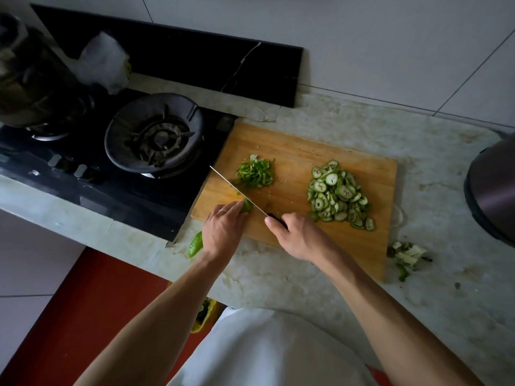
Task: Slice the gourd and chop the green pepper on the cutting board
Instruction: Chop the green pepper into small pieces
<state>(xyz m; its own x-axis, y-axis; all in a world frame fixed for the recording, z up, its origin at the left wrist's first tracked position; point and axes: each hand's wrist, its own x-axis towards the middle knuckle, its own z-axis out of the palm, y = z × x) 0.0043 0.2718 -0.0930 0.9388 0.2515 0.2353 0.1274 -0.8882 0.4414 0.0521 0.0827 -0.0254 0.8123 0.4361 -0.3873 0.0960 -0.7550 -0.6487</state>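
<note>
A black gas stove [117, 174] sits at the countertop's [348, 126] left end, a crumpled plastic bag [104, 62] behind it; vegetable scraps [408, 254] lie near the front edge.

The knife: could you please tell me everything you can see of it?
The knife has a long, narrow, pale metal blade and a dark handle, mostly hidden inside the right hand that grips it. The blade runs diagonally up and left from that hand, its tip reaching past the left edge of the cutting board toward the stove. It is set against the pepper held under the left hand, just below the pile of pepper strips.
</note>
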